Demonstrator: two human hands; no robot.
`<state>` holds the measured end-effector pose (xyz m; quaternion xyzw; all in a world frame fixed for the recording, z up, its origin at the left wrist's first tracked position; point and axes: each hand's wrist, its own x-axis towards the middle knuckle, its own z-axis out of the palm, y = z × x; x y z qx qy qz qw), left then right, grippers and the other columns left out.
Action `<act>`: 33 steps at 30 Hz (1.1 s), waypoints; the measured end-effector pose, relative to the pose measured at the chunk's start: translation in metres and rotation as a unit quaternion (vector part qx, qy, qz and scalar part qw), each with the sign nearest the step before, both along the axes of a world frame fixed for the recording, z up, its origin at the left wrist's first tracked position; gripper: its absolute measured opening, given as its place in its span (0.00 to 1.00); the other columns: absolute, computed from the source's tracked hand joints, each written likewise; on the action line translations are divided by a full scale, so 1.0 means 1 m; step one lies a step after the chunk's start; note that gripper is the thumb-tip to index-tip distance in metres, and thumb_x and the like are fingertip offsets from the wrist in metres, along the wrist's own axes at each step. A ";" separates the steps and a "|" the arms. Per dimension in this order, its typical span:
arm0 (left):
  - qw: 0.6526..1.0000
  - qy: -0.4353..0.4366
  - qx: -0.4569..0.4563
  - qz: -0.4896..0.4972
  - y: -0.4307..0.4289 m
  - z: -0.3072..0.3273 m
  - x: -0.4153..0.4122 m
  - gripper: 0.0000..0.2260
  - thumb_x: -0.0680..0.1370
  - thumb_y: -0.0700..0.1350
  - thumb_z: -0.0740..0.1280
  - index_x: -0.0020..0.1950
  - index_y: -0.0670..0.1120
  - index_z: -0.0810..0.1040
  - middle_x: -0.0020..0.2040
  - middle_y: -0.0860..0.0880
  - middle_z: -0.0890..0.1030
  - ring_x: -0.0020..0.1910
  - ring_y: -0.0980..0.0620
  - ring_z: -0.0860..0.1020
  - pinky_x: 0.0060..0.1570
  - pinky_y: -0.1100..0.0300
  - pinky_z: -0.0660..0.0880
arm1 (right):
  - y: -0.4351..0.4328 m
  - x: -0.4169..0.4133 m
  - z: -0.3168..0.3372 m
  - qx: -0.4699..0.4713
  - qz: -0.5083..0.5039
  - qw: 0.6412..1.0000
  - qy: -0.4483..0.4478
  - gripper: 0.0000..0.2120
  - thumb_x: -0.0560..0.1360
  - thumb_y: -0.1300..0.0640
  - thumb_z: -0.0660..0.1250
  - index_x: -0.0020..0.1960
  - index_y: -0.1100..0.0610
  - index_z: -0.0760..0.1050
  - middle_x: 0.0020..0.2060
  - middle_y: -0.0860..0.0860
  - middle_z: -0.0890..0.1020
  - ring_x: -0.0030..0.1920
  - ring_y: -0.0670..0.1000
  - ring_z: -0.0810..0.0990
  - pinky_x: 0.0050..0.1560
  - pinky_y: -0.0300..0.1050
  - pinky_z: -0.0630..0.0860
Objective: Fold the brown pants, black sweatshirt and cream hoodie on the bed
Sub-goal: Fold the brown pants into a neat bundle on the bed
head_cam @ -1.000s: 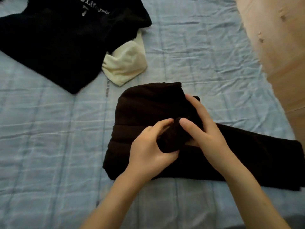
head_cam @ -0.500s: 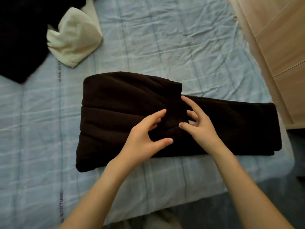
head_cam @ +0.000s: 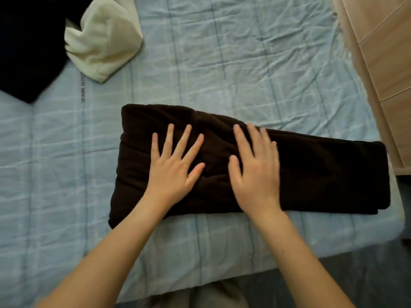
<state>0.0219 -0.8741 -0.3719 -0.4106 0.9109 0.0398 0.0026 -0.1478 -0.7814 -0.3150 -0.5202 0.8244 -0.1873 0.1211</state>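
Observation:
The brown pants (head_cam: 322, 172) lie folded lengthwise across the near part of the bed, their thick end at the left. My left hand (head_cam: 175, 165) rests flat on the thick end with fingers spread. My right hand (head_cam: 253, 167) lies flat on the pants just to its right, slightly blurred. Neither hand grips any cloth. The black sweatshirt (head_cam: 24, 45) lies at the far left, cut off by the frame. Part of the cream hoodie (head_cam: 102, 43) sticks out from under it.
The light blue checked bedsheet (head_cam: 233, 63) is wrinkled. A wooden cabinet (head_cam: 382, 63) stands close along the bed's right side. The bed's near edge and dark floor (head_cam: 367, 274) are at the bottom right.
Both hands let go of the fabric bunch they pinched at the pants' middle and now lie flat on the pants. The view shifted right and back.

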 end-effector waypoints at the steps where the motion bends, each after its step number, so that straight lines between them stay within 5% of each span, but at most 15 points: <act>1: 1.000 0.004 -0.008 0.000 -0.002 -0.004 0.000 0.28 0.81 0.63 0.48 0.80 0.55 0.52 0.81 0.48 0.53 0.79 0.39 0.46 0.74 0.35 0.45 | -0.009 0.011 -0.009 0.006 0.031 1.000 0.002 0.28 0.80 0.49 0.56 0.79 0.51 0.61 0.79 0.53 0.61 0.79 0.58 0.56 0.78 0.59 0.52; 8: 1.000 -0.009 0.014 -0.009 -0.013 -0.025 -0.002 0.29 0.82 0.62 0.49 0.80 0.54 0.48 0.81 0.46 0.48 0.79 0.39 0.43 0.75 0.37 0.42 | -0.026 0.020 -0.073 0.059 0.030 0.996 0.051 0.29 0.80 0.45 0.53 0.80 0.47 0.57 0.79 0.50 0.60 0.80 0.56 0.52 0.78 0.60 0.50; 17: 0.997 0.000 -0.004 -0.083 -0.020 -0.017 0.060 0.25 0.83 0.59 0.48 0.80 0.55 0.52 0.81 0.52 0.53 0.80 0.50 0.48 0.77 0.44 0.45 | -0.024 0.025 -0.074 0.055 0.019 0.996 0.073 0.29 0.80 0.46 0.54 0.80 0.47 0.58 0.79 0.50 0.61 0.80 0.56 0.54 0.78 0.61 0.52; 25: 0.996 -0.006 0.024 -0.088 -0.025 -0.003 0.056 0.25 0.83 0.58 0.49 0.80 0.53 0.55 0.80 0.50 0.56 0.80 0.48 0.50 0.77 0.43 0.47 | -0.011 0.023 -0.040 0.050 0.021 0.998 0.015 0.27 0.81 0.46 0.51 0.80 0.47 0.58 0.79 0.50 0.61 0.80 0.54 0.54 0.78 0.57 0.50; 33: 0.981 0.101 0.068 -0.153 0.007 0.044 -0.019 0.25 0.81 0.55 0.55 0.77 0.51 0.64 0.78 0.49 0.61 0.78 0.45 0.56 0.76 0.40 0.50 | 0.090 -0.031 -0.022 -0.010 -0.173 0.985 -0.021 0.25 0.81 0.54 0.58 0.78 0.55 0.64 0.76 0.54 0.66 0.77 0.55 0.61 0.76 0.59 0.59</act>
